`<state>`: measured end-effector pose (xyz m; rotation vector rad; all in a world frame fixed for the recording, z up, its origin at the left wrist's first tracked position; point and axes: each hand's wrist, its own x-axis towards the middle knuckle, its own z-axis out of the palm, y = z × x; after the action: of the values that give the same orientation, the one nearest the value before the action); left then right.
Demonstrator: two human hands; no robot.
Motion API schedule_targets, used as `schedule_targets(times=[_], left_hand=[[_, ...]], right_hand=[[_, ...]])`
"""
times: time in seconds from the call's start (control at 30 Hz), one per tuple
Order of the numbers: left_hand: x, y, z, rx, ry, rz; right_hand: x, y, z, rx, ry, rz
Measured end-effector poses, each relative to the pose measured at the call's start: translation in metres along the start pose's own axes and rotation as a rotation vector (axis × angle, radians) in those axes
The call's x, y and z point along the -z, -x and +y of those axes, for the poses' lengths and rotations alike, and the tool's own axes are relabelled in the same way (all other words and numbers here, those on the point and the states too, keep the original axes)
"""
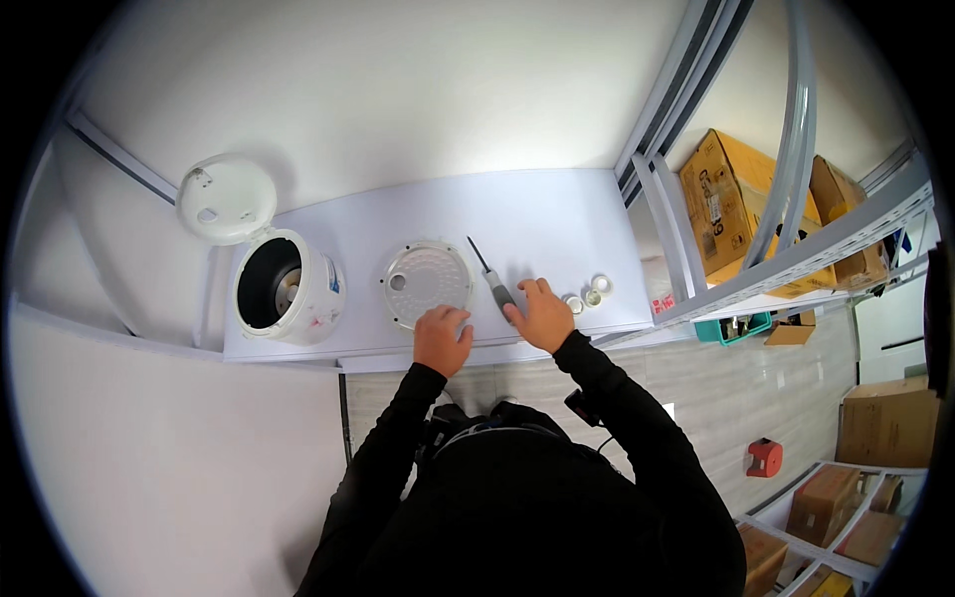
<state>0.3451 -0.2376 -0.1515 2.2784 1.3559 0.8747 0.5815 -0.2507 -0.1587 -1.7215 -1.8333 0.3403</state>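
Note:
A round white perforated-looking cover plate (pixel 438 279) with a small round hole lies on the white table. My left hand (pixel 443 340) is at its near right edge, fingers loosely bent with the thumb apart; nothing shows in it. Just to the right lies a screwdriver (pixel 499 292) with a grey and dark handle, its shaft pointing away from me. My right hand (pixel 545 316) is beside the handle, thumb at the handle's end and fingers apart, not wrapped round it. Several small white ring-shaped parts (pixel 601 285) sit right of that hand.
At the table's left stands a white rice cooker (pixel 326 303), its lid (pixel 227 199) raised and its dark inside showing. Metal shelving with cardboard boxes (pixel 731 199) rises on the right. A teal bin (pixel 733 329) and a red stool (pixel 764 458) are beyond the table (pixel 557 214).

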Motion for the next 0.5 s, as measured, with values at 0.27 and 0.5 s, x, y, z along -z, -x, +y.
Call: schedule_targets(times=[0.27, 0.5], left_hand=[[-0.014, -0.004, -0.008, 0.049, -0.003, 0.036], [-0.004, 0.006, -0.022, 0.199, -0.193, 0.088]], right_hand=[[0.05, 0.005, 0.013, -0.041, -0.032, 0.064], [0.046, 0.001, -0.012, 0.187, -0.124, -0.071]])
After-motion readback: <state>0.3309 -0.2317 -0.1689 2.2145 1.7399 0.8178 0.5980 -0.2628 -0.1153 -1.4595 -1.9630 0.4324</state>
